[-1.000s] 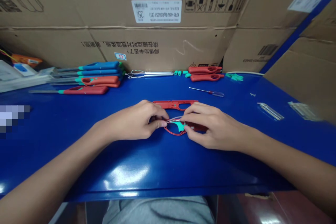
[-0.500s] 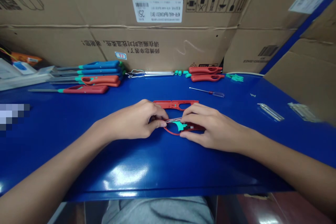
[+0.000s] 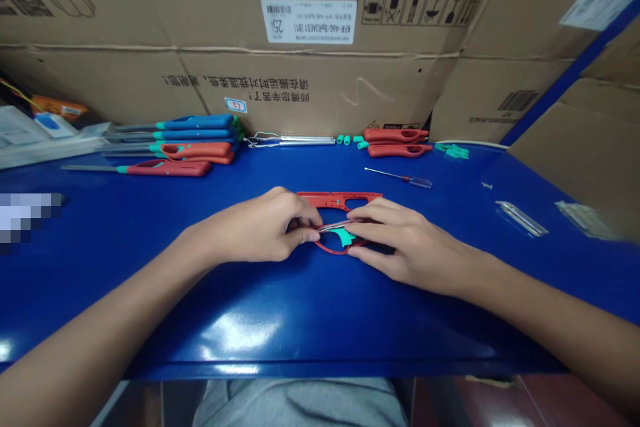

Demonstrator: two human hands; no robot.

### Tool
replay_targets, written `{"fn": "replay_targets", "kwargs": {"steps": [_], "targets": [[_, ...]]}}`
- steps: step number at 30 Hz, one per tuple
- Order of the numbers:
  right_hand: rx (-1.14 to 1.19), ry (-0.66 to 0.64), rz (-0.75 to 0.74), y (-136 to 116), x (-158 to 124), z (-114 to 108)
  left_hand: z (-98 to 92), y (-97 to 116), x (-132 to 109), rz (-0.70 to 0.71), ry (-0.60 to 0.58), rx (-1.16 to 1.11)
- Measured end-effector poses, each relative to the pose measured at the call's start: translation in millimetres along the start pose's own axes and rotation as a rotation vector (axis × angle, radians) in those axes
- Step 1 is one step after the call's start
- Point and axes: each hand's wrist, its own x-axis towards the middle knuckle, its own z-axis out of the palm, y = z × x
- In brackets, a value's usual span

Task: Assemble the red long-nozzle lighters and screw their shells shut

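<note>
My left hand [image 3: 260, 230] and my right hand [image 3: 405, 240] meet at the middle of the blue table [image 3: 150, 280]. Between them lies a red lighter shell half [image 3: 334, 248] with a teal trigger [image 3: 344, 236] and a thin metal tube [image 3: 334, 225]. The left thumb and forefinger pinch the tube's end. Fingers of the right hand press down on the shell and trigger. A second red shell half [image 3: 337, 199] lies flat just behind the hands.
Finished blue and red long lighters [image 3: 190, 140] are stacked at the back left. Metal tubes [image 3: 295, 141], teal caps and red shells [image 3: 397, 143] line the cardboard boxes behind. A small screwdriver [image 3: 400, 177] and clear plastic parts [image 3: 523, 219] lie to the right.
The right fingers have slid left over the shell, covering more of it. The view shifted slightly. The left hand's pinch stays put.
</note>
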Motion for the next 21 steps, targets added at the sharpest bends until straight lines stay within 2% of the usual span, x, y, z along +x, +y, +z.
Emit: {"fn": "replay_targets", "kwargs": {"steps": [4, 10, 21], "targets": [[-0.004, 0.011, 0.002, 1.0, 0.2, 2.2, 0.2, -0.2, -0.7, -0.007, 0.002, -0.006], [0.08, -0.003, 0.099, -0.5, 2.3, 3.7, -0.1, -0.8, 0.0, -0.023, -0.01, -0.005], [0.053, 0.118, -0.032, 4.7, 2.6, 8.2, -1.1, -0.7, -0.4, -0.039, 0.002, 0.001]]}}
